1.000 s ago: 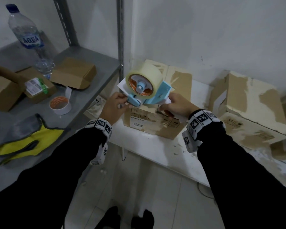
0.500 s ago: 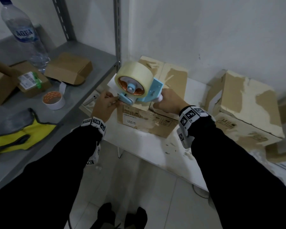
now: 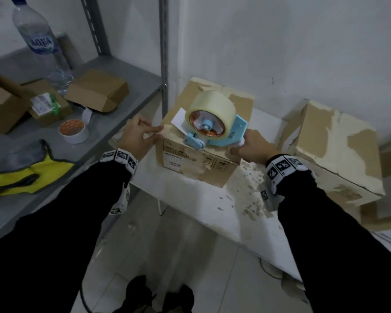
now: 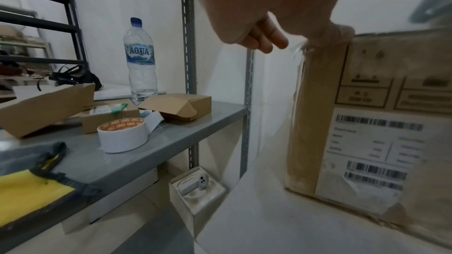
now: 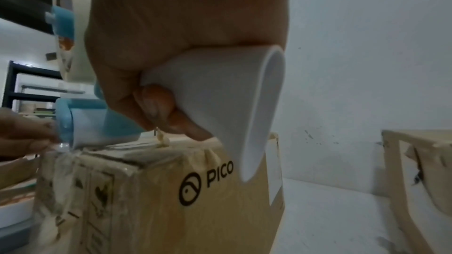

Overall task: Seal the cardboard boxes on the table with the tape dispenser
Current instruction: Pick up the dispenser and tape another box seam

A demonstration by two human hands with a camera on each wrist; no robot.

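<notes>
- At 12 o'clock on the white worktop: cardboard box, tape dispenser resting on its near top edge.
- Right hand wrapped around the dispenser's white handle, fingers curled tight under it.
- Left hand at 9 o'clock of the box, thumb and fingers pinching the clear tape end against the box's upper left corner.
- Second cardboard box at 3 o'clock, apart from the first.
- For a clean seal, probably best: pin the tape end flat on the side wall, keep the roller pressed to the lid, draw the dispenser straight along the flap seam toward 12 o'clock, hold tension even to avoid wrinkles.
- Torn paper patches on the lid likely poor footing for adhesive; firm pressing after the pass advisable.
- Hard to make out: the flap seam itself, hidden under the dispenser; how far tape already lies on the lid.
- Blade and roller contact hidden by the blue frame; left fingertips blurred in the wrist view.
</notes>
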